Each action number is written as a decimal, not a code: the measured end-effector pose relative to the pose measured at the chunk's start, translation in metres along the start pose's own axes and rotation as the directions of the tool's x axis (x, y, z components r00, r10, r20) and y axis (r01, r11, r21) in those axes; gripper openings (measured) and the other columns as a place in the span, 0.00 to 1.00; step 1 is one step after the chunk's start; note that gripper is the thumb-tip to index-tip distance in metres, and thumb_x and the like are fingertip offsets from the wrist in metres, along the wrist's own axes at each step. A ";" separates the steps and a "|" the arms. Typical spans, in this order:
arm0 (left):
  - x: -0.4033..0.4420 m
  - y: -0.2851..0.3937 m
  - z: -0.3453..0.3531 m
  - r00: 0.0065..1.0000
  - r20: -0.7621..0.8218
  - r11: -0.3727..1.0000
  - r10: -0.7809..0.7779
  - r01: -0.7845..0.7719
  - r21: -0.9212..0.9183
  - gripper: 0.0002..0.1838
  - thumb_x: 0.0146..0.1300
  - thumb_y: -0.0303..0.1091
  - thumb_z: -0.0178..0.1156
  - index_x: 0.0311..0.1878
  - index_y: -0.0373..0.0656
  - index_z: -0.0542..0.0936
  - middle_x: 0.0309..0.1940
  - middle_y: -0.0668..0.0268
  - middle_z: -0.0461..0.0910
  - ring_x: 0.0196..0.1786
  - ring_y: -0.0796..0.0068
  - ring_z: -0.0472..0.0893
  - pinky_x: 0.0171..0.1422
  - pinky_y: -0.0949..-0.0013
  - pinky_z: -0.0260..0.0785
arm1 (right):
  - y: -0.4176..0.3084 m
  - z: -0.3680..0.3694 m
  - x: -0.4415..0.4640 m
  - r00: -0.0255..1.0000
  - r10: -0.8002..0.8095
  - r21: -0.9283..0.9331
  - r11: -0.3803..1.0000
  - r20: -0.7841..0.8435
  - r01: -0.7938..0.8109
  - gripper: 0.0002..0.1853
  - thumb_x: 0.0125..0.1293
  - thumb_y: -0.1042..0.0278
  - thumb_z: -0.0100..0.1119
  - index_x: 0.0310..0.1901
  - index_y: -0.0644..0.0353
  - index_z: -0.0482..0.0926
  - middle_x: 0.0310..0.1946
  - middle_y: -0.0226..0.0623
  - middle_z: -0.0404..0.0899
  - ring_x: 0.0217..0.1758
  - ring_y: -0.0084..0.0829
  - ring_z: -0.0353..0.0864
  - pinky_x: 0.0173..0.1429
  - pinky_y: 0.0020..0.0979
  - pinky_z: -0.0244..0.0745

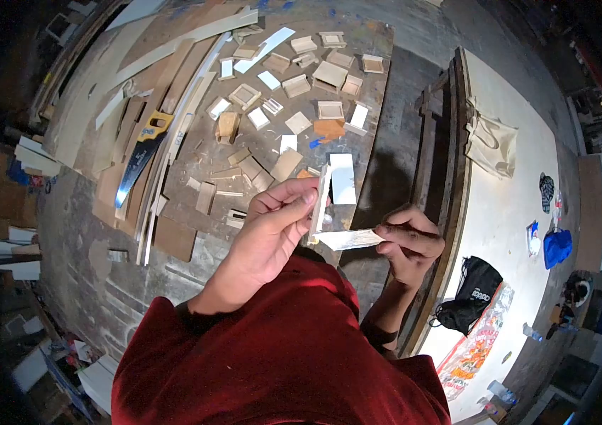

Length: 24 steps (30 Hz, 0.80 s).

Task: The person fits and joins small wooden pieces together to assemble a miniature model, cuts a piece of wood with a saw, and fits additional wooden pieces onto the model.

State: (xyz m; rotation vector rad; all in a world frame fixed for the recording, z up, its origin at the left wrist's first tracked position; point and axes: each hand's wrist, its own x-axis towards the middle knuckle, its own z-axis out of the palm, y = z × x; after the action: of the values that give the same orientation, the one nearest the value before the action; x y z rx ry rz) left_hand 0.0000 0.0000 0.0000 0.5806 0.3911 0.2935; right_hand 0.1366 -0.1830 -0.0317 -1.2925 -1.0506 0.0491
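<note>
The left hand [276,216] is clamped on a narrow wooden strip [323,195], thumb on one side and fingers on the other, while the right hand [412,242] pinches the outer end of a flat pale piece [350,239] between thumb and fingertips. The two pieces form an L, meeting at or very near the strip's lower end; whether they are joined cannot be told. Both are held up in front of the red shirt [279,354], by the right edge of the bench [194,142]. Just beyond the strip, near that right edge, lies a white block [343,178], with an orange-brown block [328,128] farther off and a small blue object [316,143] close by it. Small box-like wooden pieces [330,76] are scattered over the bench toward its far right corner, some with raised rims, with flat white pieces among them. Toward the left side, long boards [173,78] lie lengthwise, and a saw with a yellow handle [142,157] rests on them, its blade pointing toward the near edge. Past the right edge, across a gap, stands a pale-topped table [520,212]. A cream cloth bag [492,145] lies toward its far end, a black drawstring bag [472,294] nearer along its left edge, and a blue bag [557,248] by its right edge.
</note>
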 end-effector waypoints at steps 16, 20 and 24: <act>-0.004 0.001 -0.002 0.992 0.122 0.974 0.029 -0.055 0.218 0.11 0.70 0.23 0.57 0.53 0.35 0.78 0.42 0.61 0.84 0.44 0.78 0.83 0.46 0.76 0.75 | -0.008 0.008 -0.011 0.868 0.494 0.255 0.847 -0.056 -0.466 0.09 0.65 0.71 0.64 0.28 0.65 0.80 0.23 0.28 0.79 0.26 0.17 0.73 0.30 0.22 0.66; -0.006 0.001 0.000 0.994 0.094 0.972 0.058 -0.078 0.221 0.11 0.69 0.22 0.58 0.53 0.36 0.78 0.42 0.62 0.84 0.44 0.78 0.83 0.47 0.75 0.75 | -0.004 0.002 -0.015 0.909 0.416 0.124 0.903 -0.017 -0.411 0.10 0.65 0.71 0.64 0.28 0.65 0.80 0.22 0.28 0.79 0.26 0.17 0.73 0.30 0.22 0.66; -0.007 0.004 0.002 0.993 0.104 0.978 0.054 -0.073 0.193 0.10 0.69 0.23 0.58 0.52 0.36 0.78 0.41 0.63 0.84 0.44 0.77 0.84 0.48 0.74 0.75 | -0.003 0.004 -0.016 0.899 0.434 0.161 0.893 -0.058 -0.421 0.09 0.64 0.70 0.65 0.28 0.65 0.81 0.23 0.28 0.79 0.26 0.16 0.73 0.31 0.22 0.66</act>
State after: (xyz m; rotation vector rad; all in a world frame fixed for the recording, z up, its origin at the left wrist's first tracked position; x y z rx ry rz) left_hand -0.0061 -0.0004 0.0058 0.7996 0.3084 0.2884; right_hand 0.1236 -0.1905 -0.0390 -1.3584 -0.6529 0.3916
